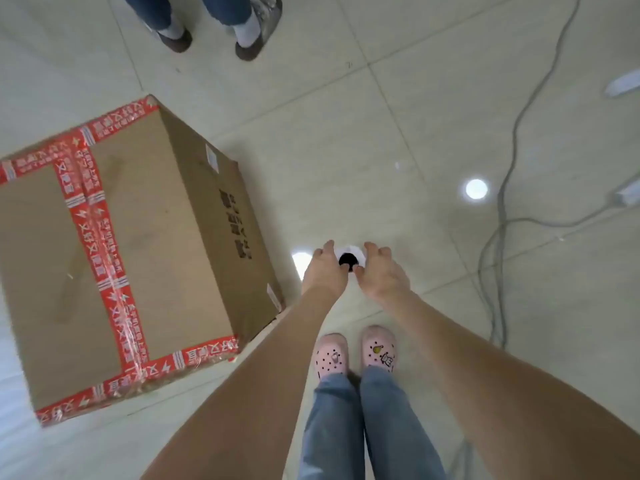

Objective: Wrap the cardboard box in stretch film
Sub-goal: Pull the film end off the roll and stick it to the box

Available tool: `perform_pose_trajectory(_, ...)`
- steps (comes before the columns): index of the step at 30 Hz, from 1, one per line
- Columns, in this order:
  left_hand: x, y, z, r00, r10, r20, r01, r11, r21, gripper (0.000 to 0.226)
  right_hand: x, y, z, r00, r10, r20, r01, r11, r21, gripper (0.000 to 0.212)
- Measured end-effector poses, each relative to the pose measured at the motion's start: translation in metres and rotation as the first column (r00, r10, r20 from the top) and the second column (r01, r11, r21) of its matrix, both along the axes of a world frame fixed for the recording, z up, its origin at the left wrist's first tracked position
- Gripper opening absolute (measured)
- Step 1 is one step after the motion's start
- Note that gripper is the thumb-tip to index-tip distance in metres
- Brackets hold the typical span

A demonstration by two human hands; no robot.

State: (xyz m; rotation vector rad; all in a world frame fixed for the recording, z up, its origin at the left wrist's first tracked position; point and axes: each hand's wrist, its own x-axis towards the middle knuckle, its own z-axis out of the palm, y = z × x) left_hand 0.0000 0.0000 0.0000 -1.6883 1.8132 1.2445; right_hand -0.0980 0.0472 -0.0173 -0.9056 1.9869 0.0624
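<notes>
A big cardboard box (138, 244) sealed with red printed tape stands on the tiled floor at the left. To its right a white roll of stretch film (351, 256) stands upright, seen end-on with its dark core hole showing. My left hand (323, 271) and my right hand (381, 271) reach down on either side of the roll, fingers curled round its top and thumbs near the core. The body of the roll is hidden under my hands.
My feet in pink clogs (356, 353) stand just behind the roll. Another person's feet (211, 36) are at the far side of the box. Grey cables (498, 209) and a white power strip (627, 195) lie on the floor at the right.
</notes>
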Motion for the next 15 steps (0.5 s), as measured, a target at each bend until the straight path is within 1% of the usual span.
perform_pose_trajectory(2,-0.004,-0.003,-0.023,0.998,0.067,0.010,-0.067,0.998,0.021,0.059,-0.001,-0.006,-0.024,0.999,-0.047,0.028,0.047,0.999,-0.013,0.046)
perform_pose_trajectory(4,-0.003,-0.006,-0.048,0.990,0.137,0.041,-0.140,0.988,0.064,0.056,-0.001,-0.012,-0.045,0.997,-0.047,0.067,0.046,0.999,0.006,0.049)
perform_pose_trajectory(5,-0.003,-0.005,-0.058,0.985,0.168,0.045,-0.172,0.981,0.095,0.051,0.000,-0.014,-0.056,0.997,-0.038,0.074,0.037,0.999,0.019,0.047)
perform_pose_trajectory(7,-0.003,-0.004,-0.073,0.971,0.236,0.022,-0.237,0.960,0.146,0.040,-0.001,-0.016,-0.071,0.997,-0.047,0.060,0.047,0.999,0.005,0.034)
perform_pose_trajectory(8,-0.003,-0.003,-0.076,0.961,0.275,0.007,-0.273,0.950,0.152,0.037,-0.001,-0.017,-0.075,0.997,-0.063,0.042,0.064,0.998,-0.009,0.028)
perform_pose_trajectory(10,0.000,0.000,-0.084,0.943,0.332,-0.012,-0.326,0.933,0.152,0.038,-0.002,-0.016,-0.080,0.997,-0.070,0.024,0.071,0.997,-0.013,0.025)
perform_pose_trajectory(12,0.002,0.006,-0.082,0.946,0.324,-0.014,-0.318,0.937,0.147,0.042,-0.002,-0.008,-0.080,0.997,-0.076,0.012,0.076,0.997,-0.004,0.026)
perform_pose_trajectory(13,0.003,0.010,-0.081,0.953,0.303,-0.022,-0.297,0.944,0.145,0.042,-0.002,-0.001,-0.080,0.993,-0.120,0.019,0.120,0.993,-0.001,0.026)
perform_pose_trajectory(15,0.005,0.021,-0.074,0.970,0.239,-0.038,-0.233,0.964,0.128,0.042,0.000,0.017,-0.077,0.962,-0.268,0.055,0.269,0.963,-0.007,0.022)
